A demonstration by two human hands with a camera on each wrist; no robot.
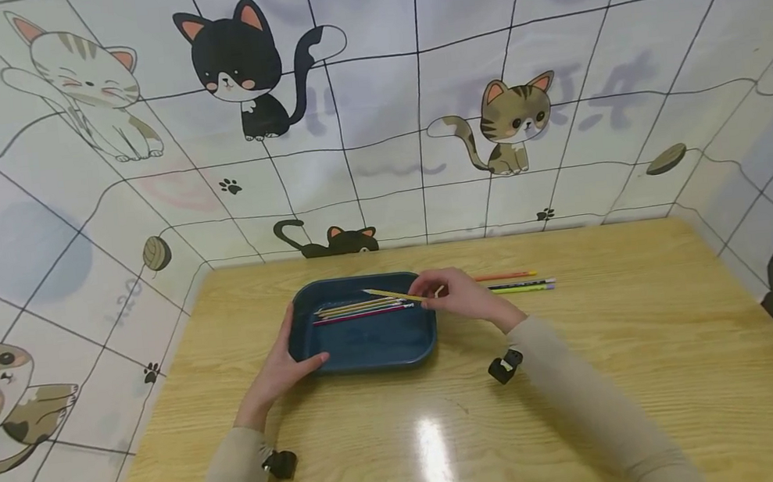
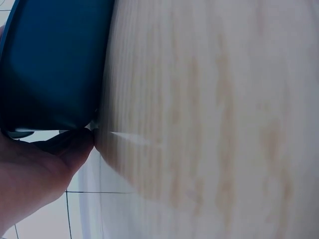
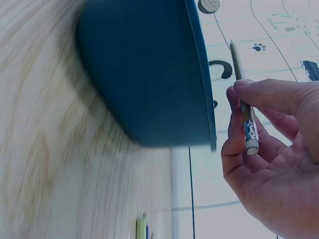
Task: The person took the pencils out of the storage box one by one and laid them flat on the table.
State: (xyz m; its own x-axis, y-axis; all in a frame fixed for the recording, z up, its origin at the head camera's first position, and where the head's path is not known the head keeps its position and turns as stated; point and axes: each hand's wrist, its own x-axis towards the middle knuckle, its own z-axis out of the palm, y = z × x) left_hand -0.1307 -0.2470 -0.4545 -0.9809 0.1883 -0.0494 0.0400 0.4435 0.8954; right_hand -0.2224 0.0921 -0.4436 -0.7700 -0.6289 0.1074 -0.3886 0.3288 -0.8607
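Pinching a yellow pencil point(image 1: 392, 294) near its eraser end, the right hand point(image 1: 459, 296) holds it over the tray point(image 1: 369, 349) at centre frame, while the left hand point(image 1: 280, 370) grips the tray's left end. Loading the tray looks like the step in hand, and the next move seems to call for lowering this one beside the pencils inside point(image 1: 358, 307) and letting go. Hard to make out: the left fingertips, tucked behind the tray, and the left ends of the loose pencils point(image 1: 522, 287) right of centre, masked by the right hand
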